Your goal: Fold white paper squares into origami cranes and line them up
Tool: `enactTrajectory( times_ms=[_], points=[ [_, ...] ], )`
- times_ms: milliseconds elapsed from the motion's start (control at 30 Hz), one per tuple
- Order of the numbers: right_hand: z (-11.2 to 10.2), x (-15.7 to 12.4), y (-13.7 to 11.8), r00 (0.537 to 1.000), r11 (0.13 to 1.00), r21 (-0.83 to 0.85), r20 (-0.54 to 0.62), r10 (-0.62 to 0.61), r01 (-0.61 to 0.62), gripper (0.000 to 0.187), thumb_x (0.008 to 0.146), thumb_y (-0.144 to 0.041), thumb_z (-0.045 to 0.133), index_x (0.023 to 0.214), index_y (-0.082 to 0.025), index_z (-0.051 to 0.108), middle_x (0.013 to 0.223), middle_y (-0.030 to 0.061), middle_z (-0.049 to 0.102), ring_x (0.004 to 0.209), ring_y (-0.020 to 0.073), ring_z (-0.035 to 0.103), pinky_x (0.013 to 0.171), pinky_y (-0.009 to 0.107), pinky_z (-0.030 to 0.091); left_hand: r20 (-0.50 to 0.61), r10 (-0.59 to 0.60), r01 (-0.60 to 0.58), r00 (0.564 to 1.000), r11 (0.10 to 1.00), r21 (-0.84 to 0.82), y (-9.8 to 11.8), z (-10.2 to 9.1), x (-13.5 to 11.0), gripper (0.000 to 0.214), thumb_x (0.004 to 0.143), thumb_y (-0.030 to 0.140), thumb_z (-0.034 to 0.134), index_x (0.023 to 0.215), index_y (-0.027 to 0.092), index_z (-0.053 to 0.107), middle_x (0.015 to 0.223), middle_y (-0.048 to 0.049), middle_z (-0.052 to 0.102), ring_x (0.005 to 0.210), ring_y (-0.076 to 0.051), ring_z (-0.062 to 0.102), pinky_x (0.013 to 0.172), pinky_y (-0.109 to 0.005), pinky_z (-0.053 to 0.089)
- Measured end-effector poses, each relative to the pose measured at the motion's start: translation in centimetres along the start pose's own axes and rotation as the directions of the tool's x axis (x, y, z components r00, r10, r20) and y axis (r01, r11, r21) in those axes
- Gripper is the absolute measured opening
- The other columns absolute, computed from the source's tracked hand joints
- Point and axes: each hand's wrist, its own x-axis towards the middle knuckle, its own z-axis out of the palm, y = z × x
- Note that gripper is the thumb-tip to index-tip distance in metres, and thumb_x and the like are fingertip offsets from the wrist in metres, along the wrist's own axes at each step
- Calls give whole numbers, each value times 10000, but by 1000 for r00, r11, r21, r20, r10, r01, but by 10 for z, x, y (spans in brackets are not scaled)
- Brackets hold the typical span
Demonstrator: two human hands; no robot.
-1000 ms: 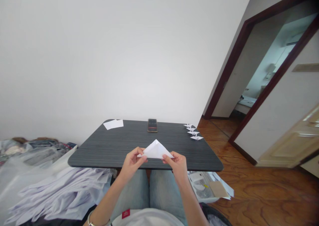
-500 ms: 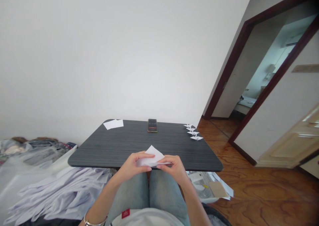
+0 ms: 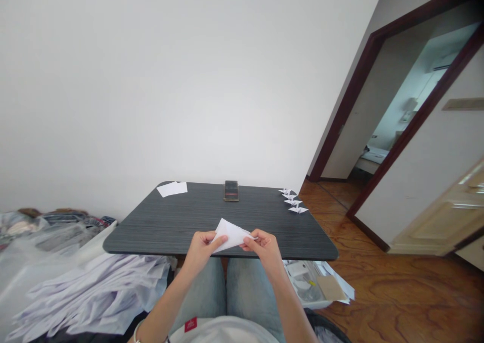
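Note:
A folded sheet of white paper is held up just above the near edge of the dark table. My left hand pinches its left side, thumb on the face turned towards me and fingers behind. On the right side, my right hand grips the paper's narrow corner between thumb and fingers. One point of the paper sticks up at the upper left. The folds on its far side are hidden from me.
Several white paper cranes stand in a row along the table's right edge. Flat white paper lies at the back left. A phone leans on a stand at the back middle. White cloth is heaped below left, and a box of items below right.
The paper has been turned in my hands and shows a broader, flatter face. My left thumb has moved onto its front, and my right hand now grips its right corner.

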Motion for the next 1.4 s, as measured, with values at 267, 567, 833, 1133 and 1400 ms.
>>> enactTrajectory(
  times_ms=[267, 567, 833, 1133, 1400],
  points=[
    [2, 1, 0, 993, 1000, -11, -112, -30, 29, 308, 565, -376, 734, 540, -161, 515, 531, 15, 656, 492, 147, 619, 490, 235, 510, -74, 6, -15, 997, 993, -119, -1, 11, -2, 318, 618, 378, 665, 557, 131, 475, 495, 51, 460, 461, -59, 364, 451, -172, 231],
    [4, -1, -2, 986, 998, -23, -152, -69, 67, 289, 614, -395, 696, 574, -167, 523, 527, 1, 651, 473, 132, 604, 476, 236, 524, -136, 56, -65, 989, 996, -63, -4, 15, -6, 342, 675, 384, 617, 564, 160, 384, 441, 82, 370, 420, -44, 294, 435, -170, 205],
    [6, -2, -2, 978, 996, -3, -192, -84, 85, 296, 628, -395, 688, 613, -166, 500, 536, -4, 661, 482, 126, 609, 468, 225, 528, -167, 52, -75, 985, 989, -130, -6, 19, -7, 311, 677, 348, 627, 604, 163, 388, 435, 90, 428, 399, -40, 352, 423, -151, 235],
    [6, -2, -1, 982, 994, -81, -165, -90, 77, 309, 607, -412, 696, 611, -169, 507, 503, -9, 648, 437, 132, 597, 430, 233, 523, 74, -81, 95, 994, 974, -205, 5, 12, -3, 765, 598, 322, 710, 1234, 160, 318, 650, -13, 658, 502, -122, 565, 464, -180, 362],
    [6, -3, -2, 986, 996, -51, -140, -85, 78, 286, 655, -403, 663, 729, -169, 516, 513, -21, 642, 451, 126, 599, 445, 217, 519, 47, -100, 107, 994, 982, -155, 0, 15, -5, 441, 605, 327, 697, 945, 151, 479, 559, 19, 631, 421, -103, 525, 416, -172, 352]
  ],
)
